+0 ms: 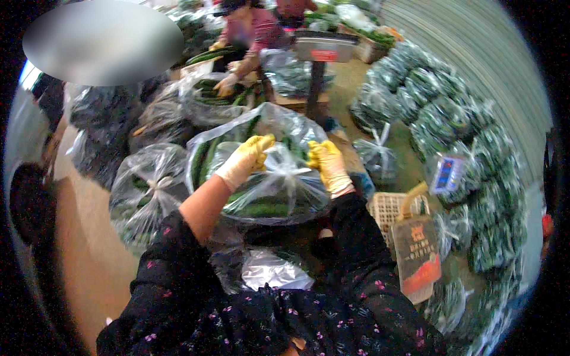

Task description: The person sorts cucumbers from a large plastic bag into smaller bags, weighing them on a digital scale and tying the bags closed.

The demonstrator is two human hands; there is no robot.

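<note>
A clear plastic bag [271, 207] of long green cucumbers is in front of me, its film gathered into radiating folds at the top centre. On the left of the gather, my left hand [247, 160], in a yellow-palmed glove, has its fingers curled around the film. My right hand [328, 168], gloved the same way, grips the film at the right side, with a whitish twisted strand running towards it. Behind the gather, a raised film rim [262, 111] stands open around more cucumbers [202, 155]. The exact finger hold is blurred.
A tied cucumber bag [153, 196] sits at left, near dark plastic bags [107, 111]. Ahead, a person [256, 33] in gloves reaches into another bag [213, 100] beside a scale [325, 46]. Bagged cucumbers [445, 111] pile up along the right wall, near a basket [385, 209] and printed carrier [416, 258].
</note>
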